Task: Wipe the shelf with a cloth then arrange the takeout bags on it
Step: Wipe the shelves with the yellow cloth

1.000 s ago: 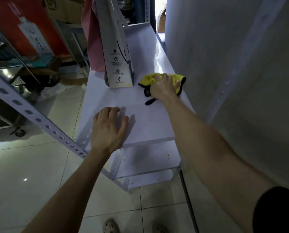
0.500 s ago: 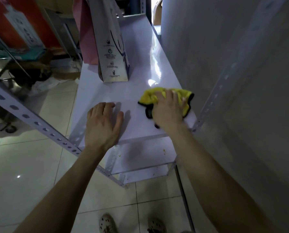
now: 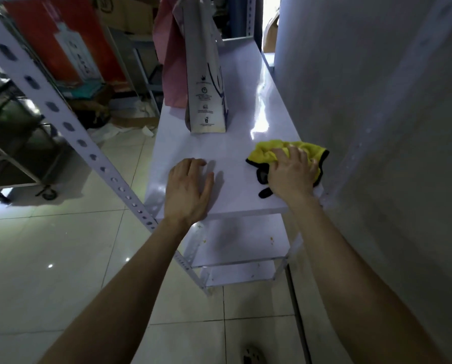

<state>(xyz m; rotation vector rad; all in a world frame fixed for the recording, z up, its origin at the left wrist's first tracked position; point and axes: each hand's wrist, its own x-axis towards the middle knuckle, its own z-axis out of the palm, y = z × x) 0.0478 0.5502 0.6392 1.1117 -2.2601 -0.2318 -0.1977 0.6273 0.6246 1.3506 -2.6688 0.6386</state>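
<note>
Through the head camera I see both hands on the top shelf (image 3: 243,143), a glossy white board running away from me along the grey wall (image 3: 377,101). My right hand (image 3: 293,174) is on the yellow cloth (image 3: 267,153), fingers curled over the bunched fabric and pressing it onto the board. The cloth sits at the near right corner of the shelf, just beside the wall, and its black trim pokes out under the wrist. My left hand (image 3: 188,189) lies flat on the shelf near the front edge, palm down, fingers straight and close together, holding nothing. It is apart from the cloth, with bare board between them.

Further back, a white bag (image 3: 206,82) with small printed symbols stands upright on the left half of the shelf. A pink bag (image 3: 171,67) stands just behind it, touching or nearly so; I cannot tell which. Light glares off the board to the right of the bags.

Below the front edge a lower shelf (image 3: 245,240) shows a few yellowish specks. A perforated metal upright (image 3: 62,111) slants across the left side, over the pale tiled floor (image 3: 48,245). Beyond it stand a wheeled metal cart (image 3: 14,143) and a red box (image 3: 62,43).
</note>
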